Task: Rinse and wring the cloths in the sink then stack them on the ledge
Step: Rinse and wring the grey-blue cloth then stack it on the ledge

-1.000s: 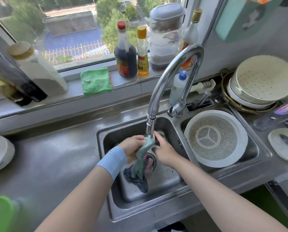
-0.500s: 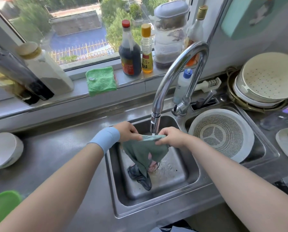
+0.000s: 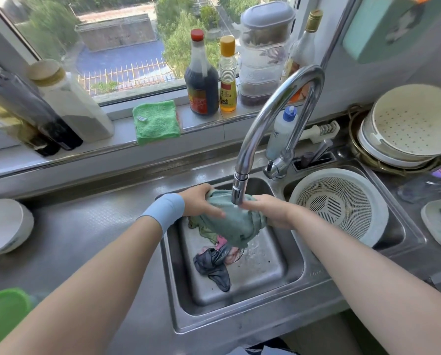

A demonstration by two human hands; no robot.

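While both hands work under the faucet spout (image 3: 238,193), the left hand (image 3: 201,203) curls over the left end of the teal cloth (image 3: 236,226) and the right hand (image 3: 272,212) grips its bunched right end, fingers wrapped round the fabric. The cloth spans between them, touching both, its lower edge hanging over the sink (image 3: 174,290) floor. The spout tip sits just above the cloth, tight overhead.

Below, a dark cloth (image 3: 214,269) and pink cloth (image 3: 223,241) lie crumpled mid-basin. Bare steel floor runs toward the near rim. A white colander (image 3: 342,206) fills the right basin. A green cloth (image 3: 156,121) lies folded on the ledge (image 3: 86,155), well apart.
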